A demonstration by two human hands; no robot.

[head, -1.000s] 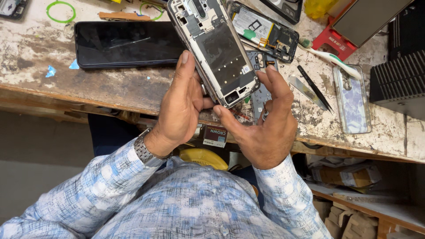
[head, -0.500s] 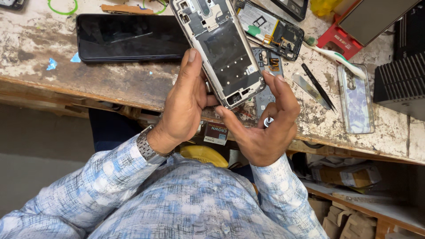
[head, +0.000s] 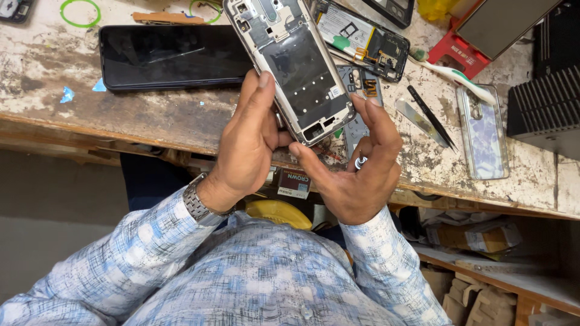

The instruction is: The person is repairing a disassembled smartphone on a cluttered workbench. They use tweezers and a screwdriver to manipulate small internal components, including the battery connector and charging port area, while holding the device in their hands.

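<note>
An opened phone frame [head: 296, 66], silver-edged with its dark inner plate exposed, tilts over the worn workbench [head: 72, 115]. My left hand [head: 248, 142] grips its lower left side, thumb along the edge. My right hand [head: 356, 169] touches the frame's bottom corner with the thumb, and a small metal tool tip [head: 360, 162] shows between its fingers. A small circuit part [head: 362, 87] lies just behind my right fingers.
A black phone screen [head: 172, 57] lies at the left of the bench. A phone with battery exposed [head: 362, 39], black tweezers [head: 430, 115], a clear phone case [head: 483, 133], a toothbrush [head: 453, 75] and a red stand [head: 459, 51] lie at the right. Shelves with clutter sit below.
My right fingers have curled lower, off the frame's right edge toward its bottom corner. The left hand's grip on the frame looks unchanged.
</note>
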